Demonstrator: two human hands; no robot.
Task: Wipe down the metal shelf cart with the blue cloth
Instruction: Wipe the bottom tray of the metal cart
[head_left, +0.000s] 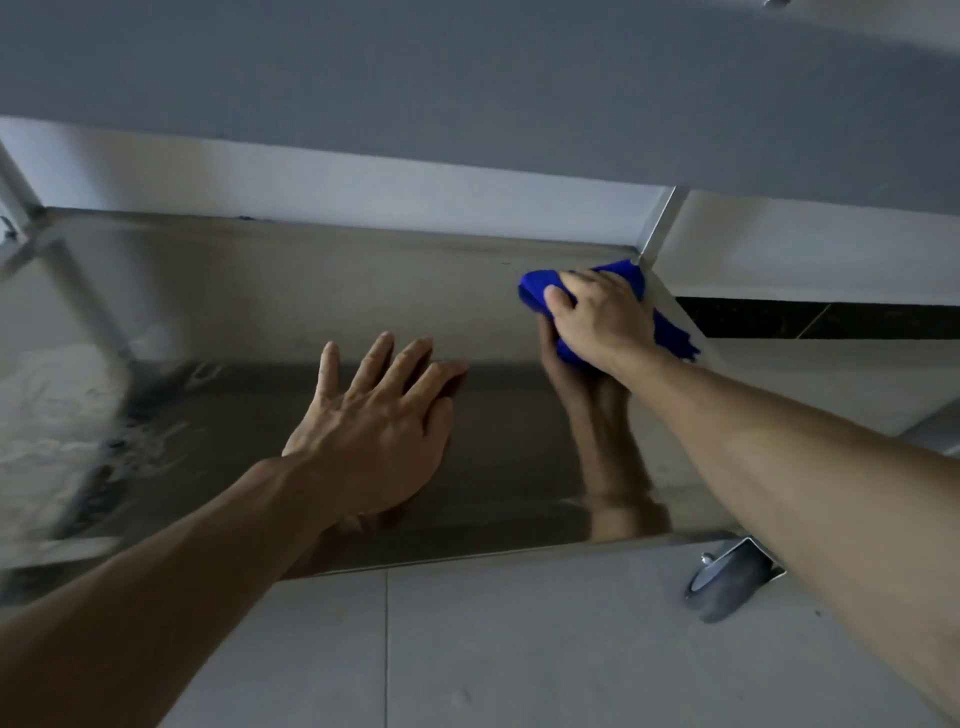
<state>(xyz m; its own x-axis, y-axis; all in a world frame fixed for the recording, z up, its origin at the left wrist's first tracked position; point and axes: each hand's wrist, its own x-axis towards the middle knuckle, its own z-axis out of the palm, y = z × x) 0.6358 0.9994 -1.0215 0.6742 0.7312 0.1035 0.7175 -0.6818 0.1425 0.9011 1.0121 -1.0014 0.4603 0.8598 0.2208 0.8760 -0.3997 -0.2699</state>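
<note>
Head view puts me low, looking in at the bottom shelf of the metal cart, under the shelf above. My right hand has its fingers curled over the bunched blue cloth, pressing it down in the far right corner, just beside the upright post. My left hand lies flat on the steel, fingers spread and straight, holding nothing, bracing me. I judge the corner to be the risk: the cloth's loose tail hangs over the shelf's right edge and could snag on the post or slip out from under my palm. Leaning hard on the left hand could roll the cart on its caster, and that hand may leave prints on the steel.
</note>
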